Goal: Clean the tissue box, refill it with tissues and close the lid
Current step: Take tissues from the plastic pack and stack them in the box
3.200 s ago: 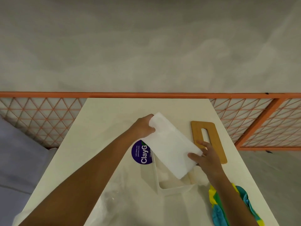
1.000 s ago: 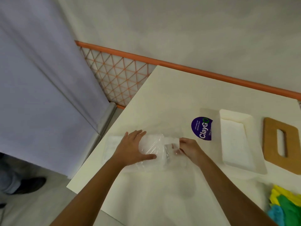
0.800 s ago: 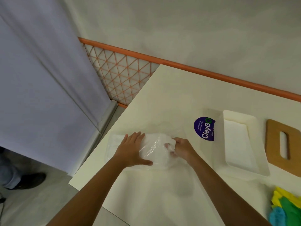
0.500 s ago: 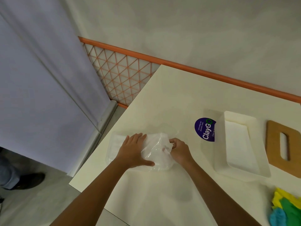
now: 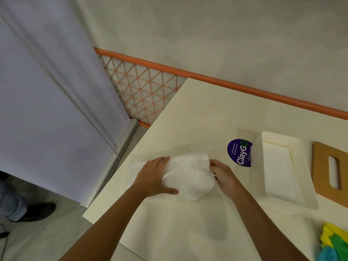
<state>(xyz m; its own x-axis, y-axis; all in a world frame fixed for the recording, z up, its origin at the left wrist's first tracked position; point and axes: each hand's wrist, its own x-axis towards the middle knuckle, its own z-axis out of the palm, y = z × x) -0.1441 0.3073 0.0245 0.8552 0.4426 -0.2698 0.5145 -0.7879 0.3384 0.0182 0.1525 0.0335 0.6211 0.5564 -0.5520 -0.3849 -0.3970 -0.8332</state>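
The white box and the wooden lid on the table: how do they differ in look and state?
The white box is cream-coloured; the wooden lid is brown. The box is a walled container, open on top, with tissues inside; the lid is a flat board with a slot cut through it. Both lie on the table, side by side, apart.

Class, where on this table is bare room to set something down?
Bare: the far table up to the orange rail, beyond the ClayGo sticker; also the near stretch this side of the plastic wrapper. Crowded: right side, tissue box, wooden lid, cloths.
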